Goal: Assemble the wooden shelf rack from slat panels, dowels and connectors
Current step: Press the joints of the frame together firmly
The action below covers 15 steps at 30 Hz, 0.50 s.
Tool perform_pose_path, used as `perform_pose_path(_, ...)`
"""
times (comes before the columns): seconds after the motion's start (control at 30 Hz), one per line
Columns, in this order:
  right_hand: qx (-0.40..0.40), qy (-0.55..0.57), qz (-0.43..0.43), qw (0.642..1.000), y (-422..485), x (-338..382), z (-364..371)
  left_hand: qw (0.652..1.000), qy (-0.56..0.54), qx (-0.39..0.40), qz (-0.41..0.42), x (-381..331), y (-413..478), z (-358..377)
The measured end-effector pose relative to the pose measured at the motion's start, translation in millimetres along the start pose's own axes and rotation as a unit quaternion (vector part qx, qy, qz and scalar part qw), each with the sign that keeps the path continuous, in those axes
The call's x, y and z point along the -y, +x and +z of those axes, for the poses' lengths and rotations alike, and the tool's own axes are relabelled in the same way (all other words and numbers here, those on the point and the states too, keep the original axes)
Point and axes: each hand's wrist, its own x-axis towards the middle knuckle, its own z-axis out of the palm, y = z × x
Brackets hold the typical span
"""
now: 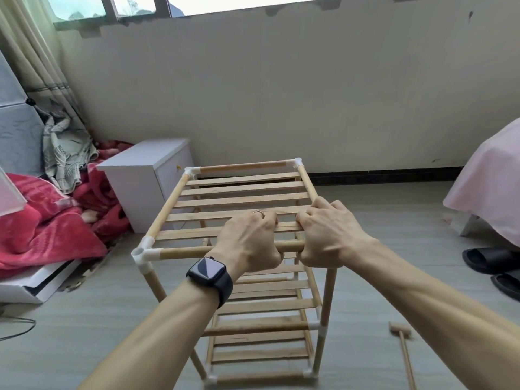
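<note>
I judge this a late step: the rack (244,198) stands upright on the floor with three slat tiers in place, and the work now is seating the top tier. Left of the rack lie a red blanket (42,226) and a white cabinet (146,175), both clear of it. At the rack's near-left corner the connector (142,253) shows an open socket on top, with the front dowel (180,252) plugged into its side. My left hand (247,240), watch (209,273) on the wrist, grips that dowel near its middle, fingers curled over the nearest slat and thumb tucked below. My right hand (326,235) grips the same dowel just beside it, at the rack's near-right corner, knuckles up, one finger reaching along the side rail; it hides the connector there, so I cannot tell whether that joint is fully home. Both forearms run straight in, wrists level. The next move, I think, calls for an even downward push, or taps from the mallet (401,332) lying on the floor right of the rack.
</note>
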Motion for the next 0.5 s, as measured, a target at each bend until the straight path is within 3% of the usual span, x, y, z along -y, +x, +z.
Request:
perform_pose_path(0.23, 0.057, 0.075, -0.002, 0.996, -11, -16, 3, 0.999, -0.04, 0.02, 0.012, 31, -29, -12)
perform_pose_path(0.3, 0.092, 0.159, 0.013, 0.983, -13, -18, -3, 0.995, -0.073, -0.02, -0.065, 61, -44, -23)
perform_pose_path(0.37, 0.045, 0.215, 0.049, 0.974, -6, -12, -12, 0.983, -0.029, -0.056, -0.175, 93, -50, -31)
perform_pose_path(0.43, -0.006, 0.21, 0.089, 0.974, 5, -1, -15, 0.963, -0.032, -0.015, -0.265, 111, -54, -32)
perform_pose_path(0.5, 0.026, 0.18, 0.11, 0.977, 14, 8, -6, 0.944, -0.093, 0.037, -0.315, 116, -57, -24)
